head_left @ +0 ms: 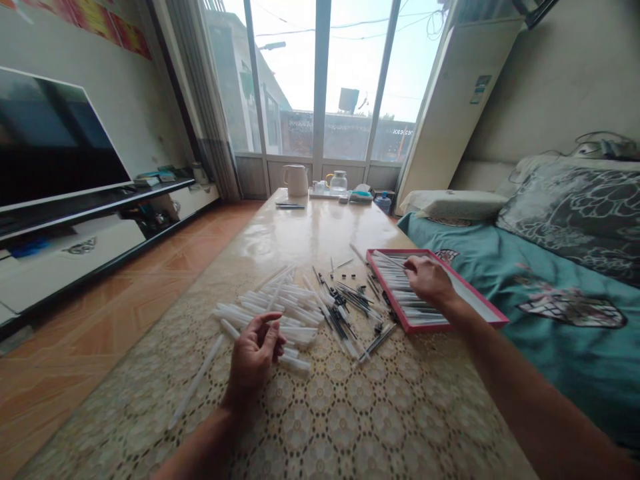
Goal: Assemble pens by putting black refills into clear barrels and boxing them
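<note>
White tubes point(273, 310) lie heaped on the table point(350, 413), left of the tray point(493, 313). Our left hand point(253, 360) hovers at the heap, fingers curled, empty. Our right hand point(427, 280) reaches into the tray, fingers bent on its pens point(400, 283); grip unclear.

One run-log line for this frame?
left hand: fingers curled over white tubes | right hand: resting on pens in red tray | dark refills loose between

Translucent white plastic tubes point(273, 310) lie on a beige floral lace tablecloth point(350, 413), beside a red-rimmed shallow tray point(477, 300) and a teal patterned bedspread point(550, 320).
</note>
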Demonstrator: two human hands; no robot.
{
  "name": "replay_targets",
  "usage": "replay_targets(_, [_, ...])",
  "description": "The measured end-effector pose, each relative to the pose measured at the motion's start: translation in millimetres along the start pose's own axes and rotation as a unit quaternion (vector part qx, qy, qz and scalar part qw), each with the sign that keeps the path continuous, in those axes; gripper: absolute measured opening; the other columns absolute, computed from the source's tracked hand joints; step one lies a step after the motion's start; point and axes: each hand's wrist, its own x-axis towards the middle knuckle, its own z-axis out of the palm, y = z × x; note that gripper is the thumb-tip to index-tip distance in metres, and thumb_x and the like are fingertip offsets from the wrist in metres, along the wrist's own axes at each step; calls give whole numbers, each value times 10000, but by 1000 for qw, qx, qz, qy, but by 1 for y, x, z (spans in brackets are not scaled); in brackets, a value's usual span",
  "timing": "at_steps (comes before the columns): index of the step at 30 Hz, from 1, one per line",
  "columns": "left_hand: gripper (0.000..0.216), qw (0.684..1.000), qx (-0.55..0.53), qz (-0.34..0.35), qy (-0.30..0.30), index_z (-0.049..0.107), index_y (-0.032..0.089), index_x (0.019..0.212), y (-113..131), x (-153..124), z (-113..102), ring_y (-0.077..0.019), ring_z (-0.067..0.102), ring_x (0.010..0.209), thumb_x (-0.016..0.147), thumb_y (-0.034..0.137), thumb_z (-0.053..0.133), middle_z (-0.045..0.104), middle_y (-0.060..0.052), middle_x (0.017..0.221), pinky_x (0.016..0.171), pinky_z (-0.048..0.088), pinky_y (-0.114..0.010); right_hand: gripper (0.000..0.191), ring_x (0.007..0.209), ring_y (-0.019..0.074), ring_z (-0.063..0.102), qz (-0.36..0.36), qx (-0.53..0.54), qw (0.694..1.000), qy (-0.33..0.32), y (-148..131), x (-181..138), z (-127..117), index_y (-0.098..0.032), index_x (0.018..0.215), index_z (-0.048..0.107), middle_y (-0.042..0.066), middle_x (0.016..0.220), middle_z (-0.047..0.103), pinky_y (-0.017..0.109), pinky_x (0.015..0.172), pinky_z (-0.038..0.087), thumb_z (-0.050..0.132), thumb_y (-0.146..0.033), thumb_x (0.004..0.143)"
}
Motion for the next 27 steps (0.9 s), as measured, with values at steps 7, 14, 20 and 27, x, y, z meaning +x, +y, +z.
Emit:
replay_targets(7, [351,1000,5,-2,10,611,156,941,2,-1,1,-102,500,441,723,426,663,575,38,537,398,386,-198,172,900,216,580,-87,-107,990,-33,70,-22,3,-180,894,691,94,887,648,285,763,400,537,-161,820])
replay_targets(14, [361,1000,10,-4,14,618,149,933,2,0,2,-103,497,439,705,424,675,578,30,537,393,384,-197,190,859,205,565,-131,-186,973,-25,100,-40,14,-206,899,674,73,860,627,274,689,384,506,-147,832])
replay_targets(20, [357,1000,16,-10,16,615,153,935,4,0,2,-102,492,443,710,424,672,575,34,543,396,381,-196,234,850,208,565,-123,-197,973,-18,89,-28,22,-175,919,675,104,885,630,288,738,391,452,-124,870])
replay_targets(27, [352,1000,8,-6,22,622,164,913,3,0,2,-106,495,439,698,436,678,570,40,535,399,387,-205,212,908,238,568,-119,-139,982,38,62,-22,30,-145,979,651,127,929,645,312,790,417,470,-135,869])
